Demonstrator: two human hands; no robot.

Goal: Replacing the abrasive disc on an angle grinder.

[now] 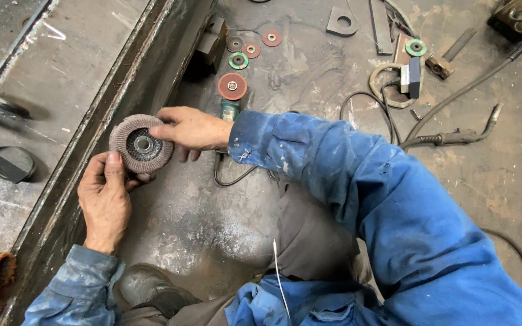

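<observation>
Dirty concrete floor (212, 235) with rust stains fills the view, and a long dark steel beam (122, 102) crosses it on the left side. Above the edge of this beam, a worn flap disc (141, 143) is held between two hands. The left hand (105, 199) supports the disc from below, with its thumb pressed on the lower rim and the other fingers behind it. The right hand (191, 128) grips the right rim, its fingers (163, 131) closed on the edge near the metal hub. Just behind the right hand lies an angle grinder (231, 96) with a reddish disc. Farther away on the floor are small loose discs (238, 60), a hammer (448, 57) and a welding torch (460, 136) with cable.
</observation>
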